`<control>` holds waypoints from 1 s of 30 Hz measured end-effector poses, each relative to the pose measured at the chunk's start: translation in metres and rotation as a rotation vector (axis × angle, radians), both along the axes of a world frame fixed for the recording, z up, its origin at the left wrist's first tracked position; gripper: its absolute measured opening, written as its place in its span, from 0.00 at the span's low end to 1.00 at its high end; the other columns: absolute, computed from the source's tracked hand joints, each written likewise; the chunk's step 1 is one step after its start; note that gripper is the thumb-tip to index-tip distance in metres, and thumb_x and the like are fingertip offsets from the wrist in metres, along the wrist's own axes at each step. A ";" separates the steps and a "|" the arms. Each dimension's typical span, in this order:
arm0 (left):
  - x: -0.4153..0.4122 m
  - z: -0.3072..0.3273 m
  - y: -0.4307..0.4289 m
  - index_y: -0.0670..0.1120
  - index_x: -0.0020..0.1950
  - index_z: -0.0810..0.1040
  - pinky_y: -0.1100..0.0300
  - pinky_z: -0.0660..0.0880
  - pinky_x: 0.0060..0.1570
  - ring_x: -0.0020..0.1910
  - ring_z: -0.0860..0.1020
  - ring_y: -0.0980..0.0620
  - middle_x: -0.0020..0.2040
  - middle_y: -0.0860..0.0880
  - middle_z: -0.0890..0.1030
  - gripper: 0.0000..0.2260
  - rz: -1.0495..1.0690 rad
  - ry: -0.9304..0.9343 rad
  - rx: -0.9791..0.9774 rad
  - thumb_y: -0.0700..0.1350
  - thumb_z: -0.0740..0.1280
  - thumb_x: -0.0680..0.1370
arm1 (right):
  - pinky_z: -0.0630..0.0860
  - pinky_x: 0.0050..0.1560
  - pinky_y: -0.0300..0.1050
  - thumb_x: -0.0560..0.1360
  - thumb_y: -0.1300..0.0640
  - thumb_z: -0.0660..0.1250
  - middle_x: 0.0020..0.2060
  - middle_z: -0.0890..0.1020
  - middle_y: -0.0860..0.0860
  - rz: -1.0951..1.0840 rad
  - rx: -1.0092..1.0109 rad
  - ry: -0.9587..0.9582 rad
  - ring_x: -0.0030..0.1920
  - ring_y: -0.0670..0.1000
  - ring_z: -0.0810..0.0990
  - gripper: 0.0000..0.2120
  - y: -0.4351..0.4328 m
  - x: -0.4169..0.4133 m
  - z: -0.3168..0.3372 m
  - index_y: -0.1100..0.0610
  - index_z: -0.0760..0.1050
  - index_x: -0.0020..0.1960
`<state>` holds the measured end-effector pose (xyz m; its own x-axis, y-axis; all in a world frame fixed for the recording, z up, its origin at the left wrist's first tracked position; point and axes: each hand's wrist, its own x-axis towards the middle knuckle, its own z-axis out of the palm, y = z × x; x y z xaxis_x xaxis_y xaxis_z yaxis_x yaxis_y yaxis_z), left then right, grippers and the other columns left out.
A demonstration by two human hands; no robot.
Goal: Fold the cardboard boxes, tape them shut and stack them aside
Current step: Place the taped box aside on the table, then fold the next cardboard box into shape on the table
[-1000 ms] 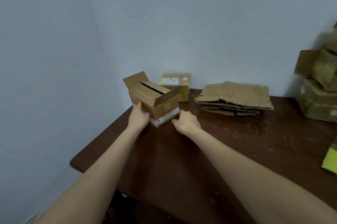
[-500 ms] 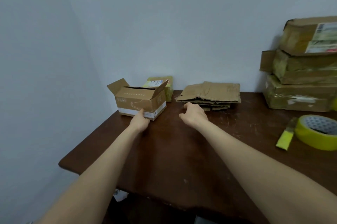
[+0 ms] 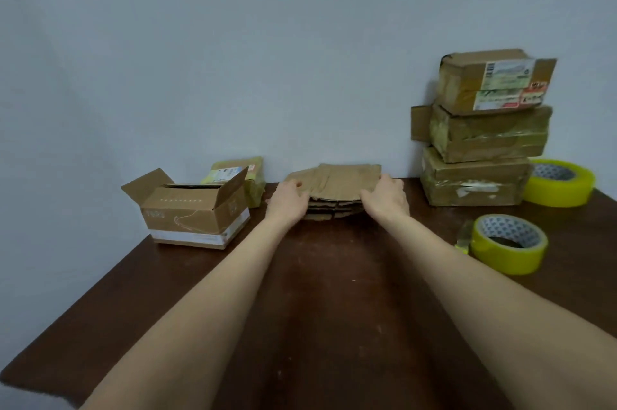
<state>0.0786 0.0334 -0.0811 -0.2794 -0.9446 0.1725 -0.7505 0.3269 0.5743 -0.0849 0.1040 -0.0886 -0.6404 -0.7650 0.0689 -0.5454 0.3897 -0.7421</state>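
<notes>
Cardboard: flat cardboard pile (image 3: 337,186) sits between both hands, at far side of table (image 3: 317,309). Left hand (image 3: 287,201) grips pile's left edge, right hand (image 3: 384,199) its right edge. Thumbs lie on top; other fingers tucked out of sight, so number of sheets clamped unclear. Risk: several sheets lift together, lower ones slip free and slide toward open box (image 3: 193,212) left of fingers or tape roll (image 3: 509,242) right of them.

Centre back: pile of flattened cardboard boxes (image 3: 340,182) on the surface (image 3: 334,309), by the wall.
Hands: left hand (image 3: 288,201) at the pile's left end, right hand (image 3: 385,197) at its right end.
Left: open box (image 3: 187,219), small parcel (image 3: 253,182) behind it.
Right back: stack of three taped boxes (image 3: 480,139); farther tape roll (image 3: 561,184) beside its base.
Right front: nearer tape roll (image 3: 509,244), before the stack.
</notes>
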 end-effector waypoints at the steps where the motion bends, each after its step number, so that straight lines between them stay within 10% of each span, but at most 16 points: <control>1: -0.006 -0.001 -0.009 0.44 0.73 0.66 0.46 0.66 0.67 0.69 0.69 0.44 0.72 0.45 0.68 0.21 -0.002 -0.026 -0.008 0.45 0.58 0.80 | 0.71 0.60 0.53 0.77 0.52 0.62 0.68 0.65 0.60 -0.042 -0.002 -0.045 0.64 0.62 0.71 0.26 -0.004 -0.011 -0.002 0.60 0.61 0.71; 9: -0.014 -0.035 -0.057 0.47 0.69 0.72 0.42 0.63 0.68 0.68 0.68 0.40 0.69 0.42 0.72 0.21 0.015 -0.196 0.140 0.53 0.49 0.82 | 0.80 0.47 0.47 0.75 0.55 0.68 0.54 0.79 0.56 -0.020 -0.214 -0.754 0.49 0.54 0.78 0.15 -0.051 -0.033 -0.021 0.64 0.73 0.57; 15: -0.004 -0.033 -0.061 0.45 0.72 0.69 0.52 0.62 0.68 0.71 0.66 0.43 0.72 0.43 0.68 0.24 0.026 0.043 0.245 0.56 0.49 0.83 | 0.79 0.38 0.46 0.76 0.70 0.62 0.54 0.76 0.59 -0.023 -0.324 -1.089 0.51 0.57 0.78 0.09 -0.066 -0.027 -0.006 0.63 0.70 0.55; 30: 0.016 0.063 -0.004 0.43 0.77 0.53 0.48 0.63 0.68 0.72 0.63 0.42 0.75 0.43 0.63 0.31 0.179 0.425 -0.072 0.57 0.59 0.80 | 0.78 0.47 0.49 0.78 0.68 0.58 0.50 0.78 0.54 0.034 -0.583 -1.184 0.51 0.53 0.78 0.08 0.018 -0.024 0.052 0.57 0.72 0.51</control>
